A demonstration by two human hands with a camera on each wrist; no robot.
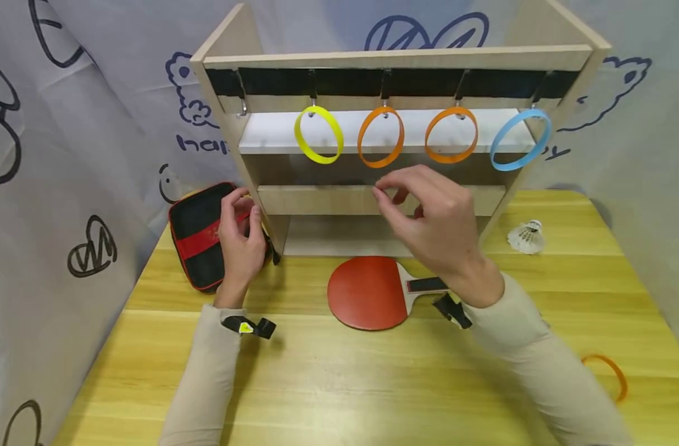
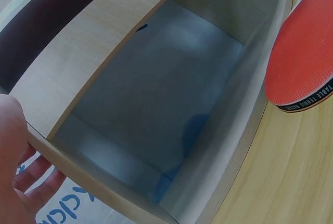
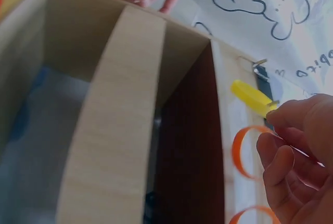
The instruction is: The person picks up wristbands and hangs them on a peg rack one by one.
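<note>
My right hand (image 1: pixel 434 223) hovers in front of the wooden shelf unit (image 1: pixel 317 201), thumb and index fingertips close together, with nothing visible between them. Just above it, an orange ring band (image 1: pixel 380 163) and a second orange ring band (image 1: pixel 450 159) hang from metal hooks. A yellow ring band (image 1: pixel 323 160) hangs to their left and a blue ring band (image 1: pixel 509 166) to their right. My left hand (image 1: pixel 241 238) is beside the unit's left side panel, fingers loosely bent. Whether it touches the panel, I cannot tell.
A black and red zip case (image 1: pixel 194 210) leans at the unit's left. In front lies a red table tennis bat (image 1: pixel 367 294), its handle partly behind my right wrist. A shuttlecock (image 1: pixel 526 237) and another orange ring band (image 1: pixel 620 375) lie on the table's right side.
</note>
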